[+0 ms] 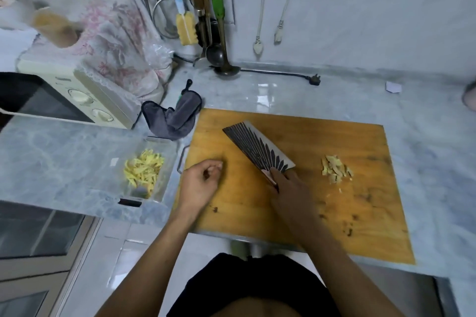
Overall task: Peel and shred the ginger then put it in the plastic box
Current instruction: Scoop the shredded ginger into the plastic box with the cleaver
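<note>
Both hands over board: right hand (pixel 288 188) grips cleaver (pixel 260 148); left hand (pixel 203 179) loosely curled, empty.

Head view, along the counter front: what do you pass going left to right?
Clear plastic box of yellow shredded ginger → left hand → dark patterned cleaver held by right hand → pile of ginger peelings, all from the hand onward on the wooden cutting board.

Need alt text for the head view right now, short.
Right hand holds a cleaver flat on a wooden cutting board; left hand, loosely curled, rests nearby. Ginger peelings lie on the board, and shredded ginger sits in a plastic box left of it.
</note>
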`<state>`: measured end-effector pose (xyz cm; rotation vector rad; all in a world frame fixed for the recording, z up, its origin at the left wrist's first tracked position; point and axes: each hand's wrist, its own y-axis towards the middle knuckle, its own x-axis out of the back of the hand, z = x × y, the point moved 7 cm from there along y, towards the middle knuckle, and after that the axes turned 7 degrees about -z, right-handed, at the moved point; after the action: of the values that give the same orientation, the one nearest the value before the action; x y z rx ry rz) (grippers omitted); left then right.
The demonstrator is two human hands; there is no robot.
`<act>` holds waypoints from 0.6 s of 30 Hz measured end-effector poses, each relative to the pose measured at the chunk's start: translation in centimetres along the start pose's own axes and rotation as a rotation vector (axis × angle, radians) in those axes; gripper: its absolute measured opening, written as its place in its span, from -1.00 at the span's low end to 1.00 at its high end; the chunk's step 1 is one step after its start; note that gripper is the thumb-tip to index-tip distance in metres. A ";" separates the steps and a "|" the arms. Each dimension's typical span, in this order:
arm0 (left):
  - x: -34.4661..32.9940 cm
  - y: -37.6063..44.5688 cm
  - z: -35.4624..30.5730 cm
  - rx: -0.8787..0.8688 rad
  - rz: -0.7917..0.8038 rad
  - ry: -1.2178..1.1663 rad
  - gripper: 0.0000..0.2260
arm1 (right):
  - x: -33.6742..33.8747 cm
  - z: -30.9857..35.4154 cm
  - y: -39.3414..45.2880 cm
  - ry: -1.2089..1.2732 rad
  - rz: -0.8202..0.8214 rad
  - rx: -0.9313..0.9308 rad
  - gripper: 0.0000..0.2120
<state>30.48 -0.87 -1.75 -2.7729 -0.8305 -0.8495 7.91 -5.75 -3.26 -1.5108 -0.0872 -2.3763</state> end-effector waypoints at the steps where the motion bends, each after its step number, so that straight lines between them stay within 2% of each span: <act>1: 0.1 -0.7 0.0 0.024 -0.007 -0.007 -0.88 | -0.1 0.0 0.0 0.024 -0.010 -0.019 -0.58; 4: 1.0 -2.9 0.5 0.095 -0.031 0.018 -0.87 | -0.3 0.9 0.5 0.068 0.007 -0.038 -0.66; 7: 2.4 -5.0 1.7 0.173 -0.064 0.039 -0.84 | -1.0 2.5 0.9 0.012 0.056 -0.011 -0.68; 13: 5.4 -7.6 3.3 0.336 -0.170 -0.078 -0.79 | -2.1 4.6 0.3 -0.089 0.099 0.027 -0.71; 18: 9.5 -8.0 5.4 0.424 -0.320 -0.221 -0.78 | -1.5 8.5 1.2 0.099 0.135 0.135 -0.71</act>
<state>35.32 11.72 -1.35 -2.4167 -1.3401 -0.3452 16.25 -4.64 -0.98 -1.2943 -0.1165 -2.2847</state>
